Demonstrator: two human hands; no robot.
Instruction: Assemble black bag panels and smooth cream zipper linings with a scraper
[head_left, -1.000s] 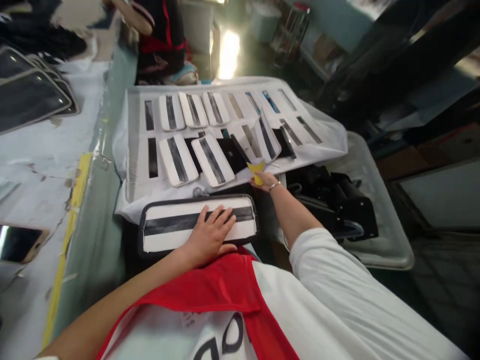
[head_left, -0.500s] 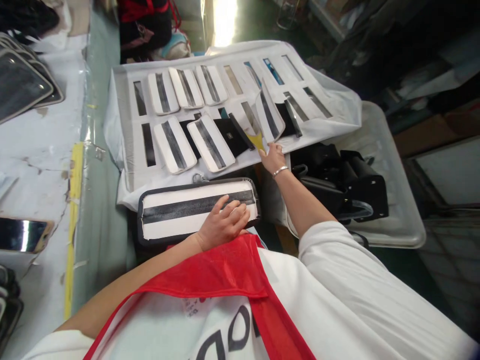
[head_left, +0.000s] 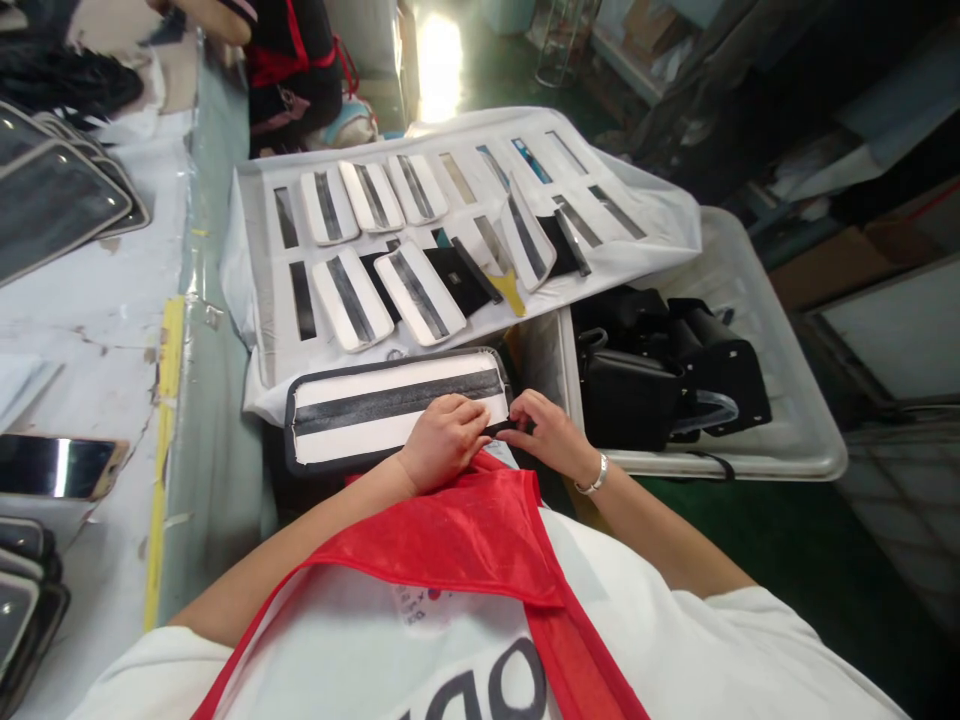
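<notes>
In front of my body is a black bag (head_left: 290,425), its upper face showing a white panel with a dark lengthwise stripe. My left hand (head_left: 448,432) rests at the near right part of this panel, fingers together and curled over the edge. At the bag's right end, my right hand (head_left: 546,432) has its thumb and fingers pinched at the black rim. The fingertips of both hands are close together there. Beyond them a yellow scraper (head_left: 510,293) lies on the near edge of the white-covered board (head_left: 360,370), touched by neither hand.
Several striped white panels, including one panel (head_left: 421,292), and black pieces lie on the board. To the right stands a pale plastic bin (head_left: 814,440) holding black bags (head_left: 630,395). A worktable at left bears a phone (head_left: 60,465) and stacked dark panels (head_left: 60,205). Another person's arm (head_left: 217,18) shows top left.
My right hand has come back from beside the yellow scraper to the bag's right end. My left hand's fingers have drawn together and sit slightly lower on the panel.
</notes>
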